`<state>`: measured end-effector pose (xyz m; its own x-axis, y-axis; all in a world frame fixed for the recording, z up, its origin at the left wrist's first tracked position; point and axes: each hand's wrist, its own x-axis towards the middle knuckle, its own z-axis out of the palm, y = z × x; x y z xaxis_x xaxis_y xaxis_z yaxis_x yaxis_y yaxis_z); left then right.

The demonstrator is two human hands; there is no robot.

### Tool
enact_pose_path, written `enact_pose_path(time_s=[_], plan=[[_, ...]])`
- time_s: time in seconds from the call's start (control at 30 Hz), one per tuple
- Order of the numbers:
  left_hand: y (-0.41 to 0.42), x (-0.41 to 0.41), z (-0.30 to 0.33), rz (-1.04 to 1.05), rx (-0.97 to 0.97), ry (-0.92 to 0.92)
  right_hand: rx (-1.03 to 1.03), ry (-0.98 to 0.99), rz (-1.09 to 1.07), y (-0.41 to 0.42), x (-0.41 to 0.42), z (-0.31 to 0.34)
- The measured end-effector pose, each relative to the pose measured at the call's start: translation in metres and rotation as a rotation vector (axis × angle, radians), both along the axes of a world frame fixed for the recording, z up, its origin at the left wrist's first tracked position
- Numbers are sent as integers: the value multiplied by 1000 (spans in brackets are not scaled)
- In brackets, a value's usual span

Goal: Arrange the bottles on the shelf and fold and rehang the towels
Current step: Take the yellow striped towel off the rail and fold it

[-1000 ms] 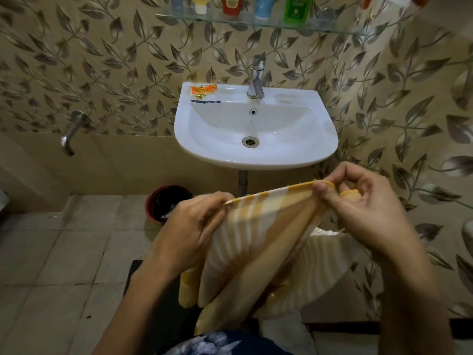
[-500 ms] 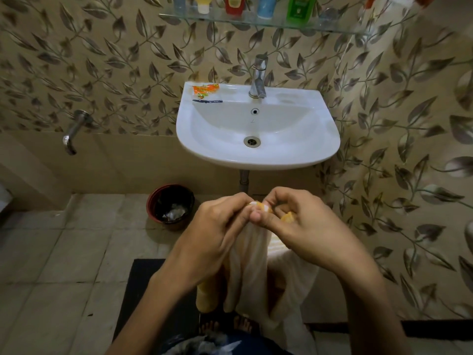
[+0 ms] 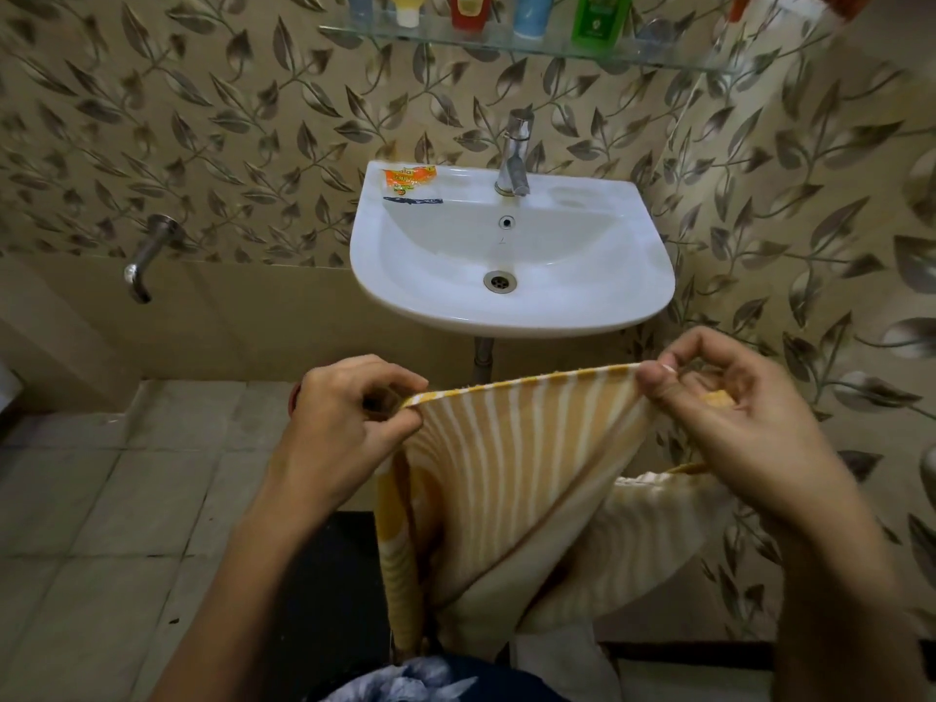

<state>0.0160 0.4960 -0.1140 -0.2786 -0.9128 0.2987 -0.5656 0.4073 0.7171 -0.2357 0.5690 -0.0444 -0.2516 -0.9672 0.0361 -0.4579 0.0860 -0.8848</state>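
A yellow and white striped towel hangs in front of me below the sink. My left hand pinches its top edge at the left corner. My right hand pinches the same edge at the right corner, so the edge is stretched between them and the cloth drapes down in folds. Several bottles stand in a row on the glass shelf above: yellow, red, blue and green. Their tops are cut off by the frame.
A white sink with a chrome tap is mounted on the leaf-patterned wall; an orange sachet lies on its rim. A wall tap juts out at left. A dark mat lies on the tiled floor.
Half a second ago my hands were together with the towel's corners pinched at one point. They have since moved apart, spreading the top edge wide again.
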Motion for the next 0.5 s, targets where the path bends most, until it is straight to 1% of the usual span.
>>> enact_pose_path(time_s=[0.1,0.13,0.17,0.27,0.33,0.4,0.5], plan=[[4,-4,6,-112,61,33,90,122,-58,-4,-2,-13],[6,-7,7,-152,79,52,112,145,-38,-6,2,-18],[8,-10,9,-181,81,73,130,151,17,-7,8,-21],[13,-22,12,-251,4,91,163,152,304,-12,32,-29],[15,-28,14,-313,-48,86,133,213,415,-16,46,-34],[15,-29,15,-346,-65,94,84,272,390,-20,51,-36],[15,-26,14,-338,-69,81,26,252,326,-21,47,-35]])
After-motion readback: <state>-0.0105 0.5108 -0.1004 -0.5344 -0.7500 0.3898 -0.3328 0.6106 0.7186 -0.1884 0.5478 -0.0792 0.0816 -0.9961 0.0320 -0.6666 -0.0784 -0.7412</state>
